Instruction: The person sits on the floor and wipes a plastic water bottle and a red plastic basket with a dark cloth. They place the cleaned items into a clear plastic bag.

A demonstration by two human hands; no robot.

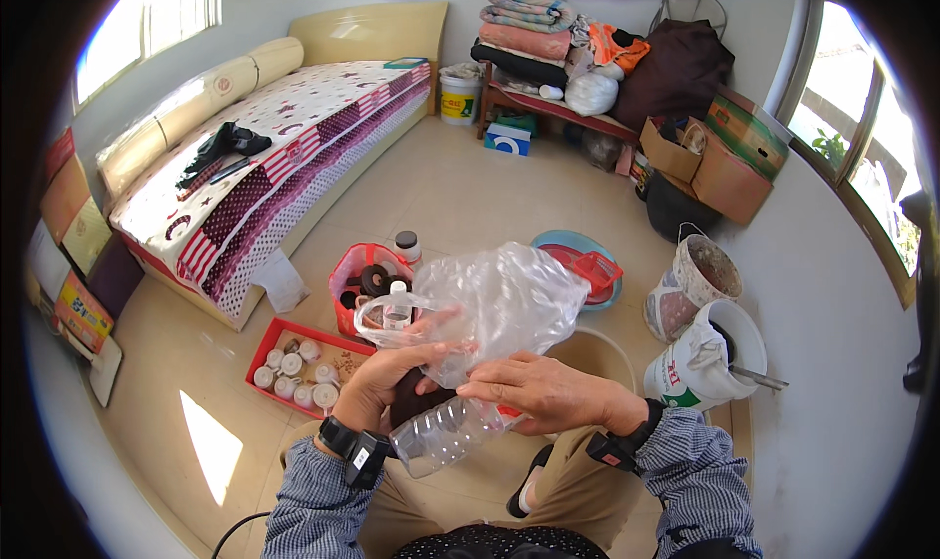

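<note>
My left hand [400, 375] grips the gathered side of a clear plastic bag [507, 295] near its handle loops, with the bag puffed out beyond it. On the bag's near edge lie the fingers of my right hand [543, 394]. A clear ribbed plastic bottle [444, 438] with a red part at its right end is tilted below both hands, its red end by my right palm; which fingers bear it is partly hidden. Just beyond the left hand a red bag [352, 265] holds dark round items and a white-capped bottle [397, 309].
A red box [275, 331] with white cups stands left, near a white jar with a dark lid [407, 246]. A blue basin [554, 239] holds red baskets. Buckets [679, 361] stand right, a beige bin [613, 346] beyond my right hand. A bed [294, 140] is at left, cartons [734, 177] at right.
</note>
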